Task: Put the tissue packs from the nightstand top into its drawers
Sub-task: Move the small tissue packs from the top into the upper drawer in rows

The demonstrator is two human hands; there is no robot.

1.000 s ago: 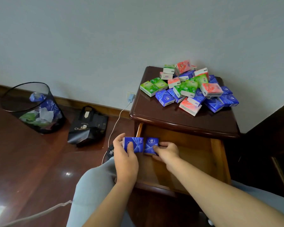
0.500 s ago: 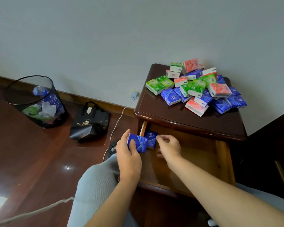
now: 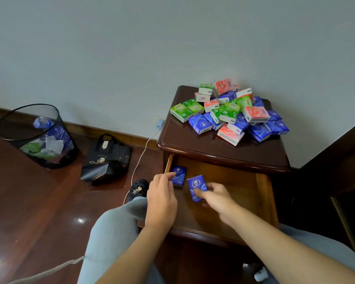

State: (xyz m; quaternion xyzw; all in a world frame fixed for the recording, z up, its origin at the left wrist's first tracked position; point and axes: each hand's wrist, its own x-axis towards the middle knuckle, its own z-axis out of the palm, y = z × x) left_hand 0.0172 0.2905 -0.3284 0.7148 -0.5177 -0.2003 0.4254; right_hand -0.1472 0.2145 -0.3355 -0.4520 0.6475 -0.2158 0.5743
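— How many packs are sitting in the open drawer (image 3: pixel 263 193)?
— Two blue ones: left hand (image 3: pixel 162 196) is fingertip-pinching the corner pack (image 3: pixel 179 175); right hand (image 3: pixel 215 196) is pinching the second pack (image 3: pixel 196 186). The pile (image 3: pixel 230 113) is waiting on the nightstand top (image 3: pixel 193 144).

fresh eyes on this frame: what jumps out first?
The heap of green, red and blue tissue packs at the back of the dark wooden nightstand top. Below it, in the open wooden drawer, the left hand and right hand each press a blue tissue pack at its back left corner.
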